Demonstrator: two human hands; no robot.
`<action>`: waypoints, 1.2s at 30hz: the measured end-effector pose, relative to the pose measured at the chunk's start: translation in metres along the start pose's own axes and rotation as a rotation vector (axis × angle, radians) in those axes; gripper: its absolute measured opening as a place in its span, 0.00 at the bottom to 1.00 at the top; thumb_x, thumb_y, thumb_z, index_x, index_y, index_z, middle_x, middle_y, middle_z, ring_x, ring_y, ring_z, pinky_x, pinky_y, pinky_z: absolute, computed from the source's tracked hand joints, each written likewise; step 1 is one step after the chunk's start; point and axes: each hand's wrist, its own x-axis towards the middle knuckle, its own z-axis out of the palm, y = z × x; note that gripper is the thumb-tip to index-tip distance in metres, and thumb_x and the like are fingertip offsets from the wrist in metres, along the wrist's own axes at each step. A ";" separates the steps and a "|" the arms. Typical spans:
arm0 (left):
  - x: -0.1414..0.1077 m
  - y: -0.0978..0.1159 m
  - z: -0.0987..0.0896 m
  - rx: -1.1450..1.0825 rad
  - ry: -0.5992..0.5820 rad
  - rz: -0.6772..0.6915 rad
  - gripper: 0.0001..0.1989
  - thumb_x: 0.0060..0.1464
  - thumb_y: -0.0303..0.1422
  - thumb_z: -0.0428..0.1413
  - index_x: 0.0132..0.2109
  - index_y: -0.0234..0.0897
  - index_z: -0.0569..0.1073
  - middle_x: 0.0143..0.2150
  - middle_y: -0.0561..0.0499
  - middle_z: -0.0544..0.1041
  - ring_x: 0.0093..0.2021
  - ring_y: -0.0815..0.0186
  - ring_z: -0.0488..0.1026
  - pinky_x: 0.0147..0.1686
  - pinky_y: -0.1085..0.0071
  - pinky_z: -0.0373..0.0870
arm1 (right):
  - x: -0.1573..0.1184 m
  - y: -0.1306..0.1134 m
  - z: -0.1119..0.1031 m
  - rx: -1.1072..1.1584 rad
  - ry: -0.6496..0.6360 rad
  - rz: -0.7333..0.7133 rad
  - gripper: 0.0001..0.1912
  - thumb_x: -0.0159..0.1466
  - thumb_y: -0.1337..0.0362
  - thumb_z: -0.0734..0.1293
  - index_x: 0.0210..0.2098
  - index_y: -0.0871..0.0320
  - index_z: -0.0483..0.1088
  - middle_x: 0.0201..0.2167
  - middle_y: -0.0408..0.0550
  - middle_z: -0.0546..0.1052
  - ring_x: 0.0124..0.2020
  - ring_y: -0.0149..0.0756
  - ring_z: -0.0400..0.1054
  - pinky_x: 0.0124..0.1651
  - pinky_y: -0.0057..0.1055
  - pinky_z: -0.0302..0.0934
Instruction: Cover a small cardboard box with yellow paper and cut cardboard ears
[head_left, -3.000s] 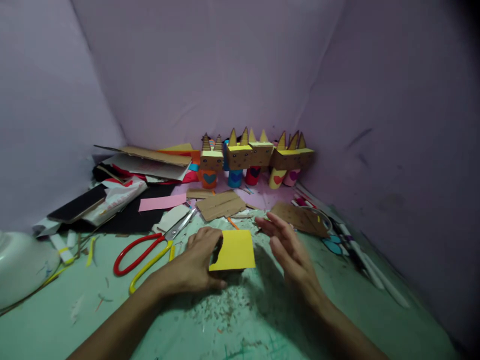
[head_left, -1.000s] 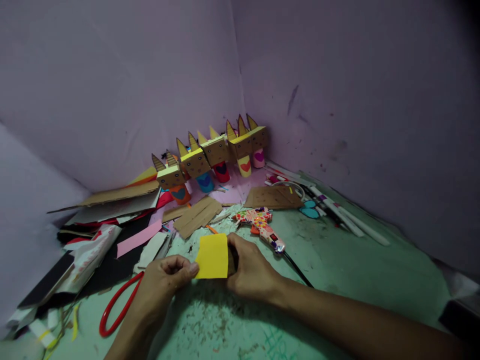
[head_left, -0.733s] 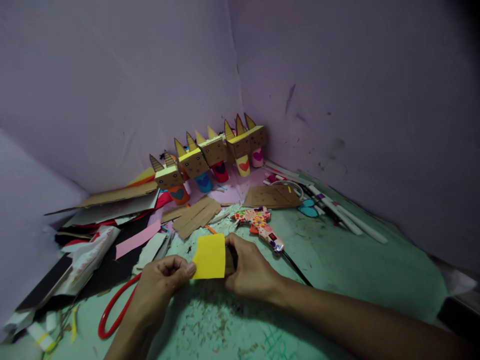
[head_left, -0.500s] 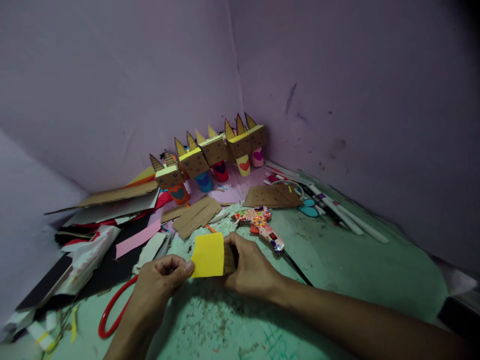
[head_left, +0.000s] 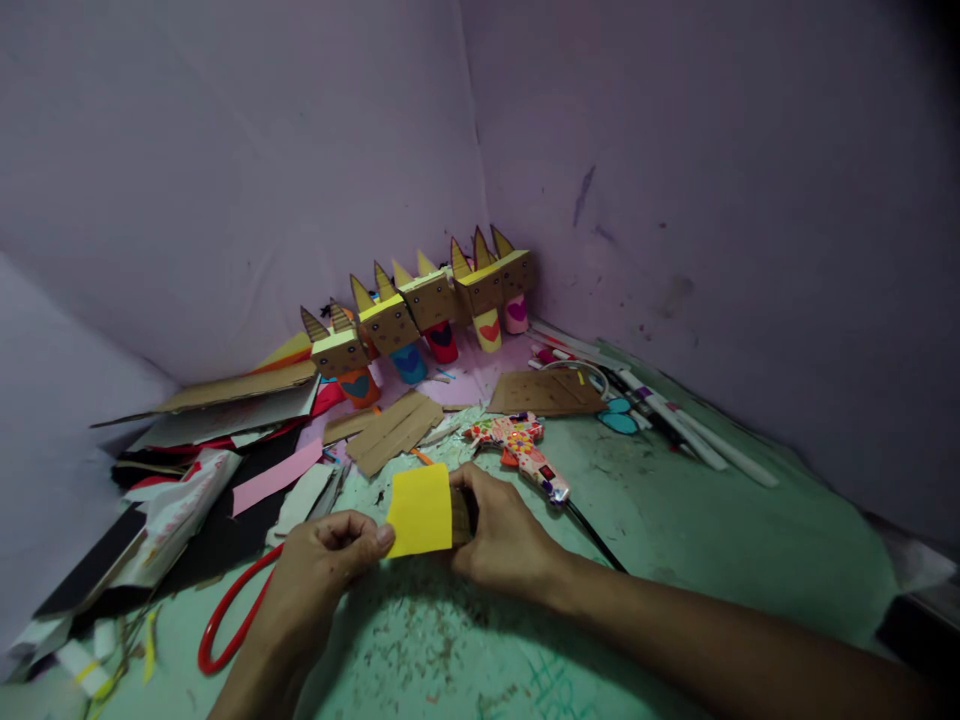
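Observation:
A piece of yellow paper [head_left: 421, 509] is pinched at its lower left corner by the thumb and fingers of my left hand [head_left: 330, 560]. My right hand [head_left: 506, 540] is closed around a small brown cardboard piece [head_left: 461, 517], which sits against the paper's right edge; most of it is hidden by the paper and my fingers. Just beyond my right hand a flower-patterned glue gun [head_left: 525, 452] lies on the green tabletop [head_left: 420, 650]. Red-handled scissors [head_left: 217, 640] lie by my left forearm, partly covered by it.
Several cardboard-headed figures [head_left: 390, 322] with pointed ears stand in the corner. Cardboard scraps [head_left: 397, 430] lie before them. Stacked cardboard and paper [head_left: 225, 395] fill the left, with a pink strip [head_left: 277, 478]. White sticks [head_left: 682, 425] and markers lie along the right wall.
The yellow paper has shifted very slightly to the right, covering a bit more of the cardboard piece. Both hands keep their grips.

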 end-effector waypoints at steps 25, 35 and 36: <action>0.001 -0.015 0.016 0.687 0.117 1.203 0.20 0.54 0.25 0.51 0.55 0.38 0.66 0.52 0.44 0.72 0.52 0.55 0.61 0.49 0.52 0.59 | -0.003 -0.007 -0.001 -0.139 -0.058 -0.042 0.20 0.44 0.70 0.68 0.39 0.58 0.68 0.32 0.45 0.75 0.31 0.35 0.68 0.32 0.28 0.61; 0.006 -0.027 0.025 0.661 0.074 1.111 0.17 0.55 0.28 0.49 0.52 0.36 0.69 0.50 0.44 0.74 0.54 0.54 0.62 0.49 0.48 0.61 | -0.004 -0.006 -0.002 -0.285 -0.054 0.027 0.16 0.45 0.67 0.68 0.35 0.58 0.72 0.30 0.44 0.77 0.30 0.36 0.68 0.32 0.27 0.60; 0.006 -0.027 0.026 0.668 0.076 1.101 0.17 0.56 0.28 0.49 0.52 0.36 0.69 0.50 0.44 0.74 0.54 0.54 0.62 0.49 0.48 0.60 | -0.004 -0.007 -0.002 -0.316 -0.045 0.040 0.15 0.45 0.66 0.68 0.34 0.58 0.72 0.30 0.45 0.77 0.30 0.36 0.69 0.32 0.27 0.60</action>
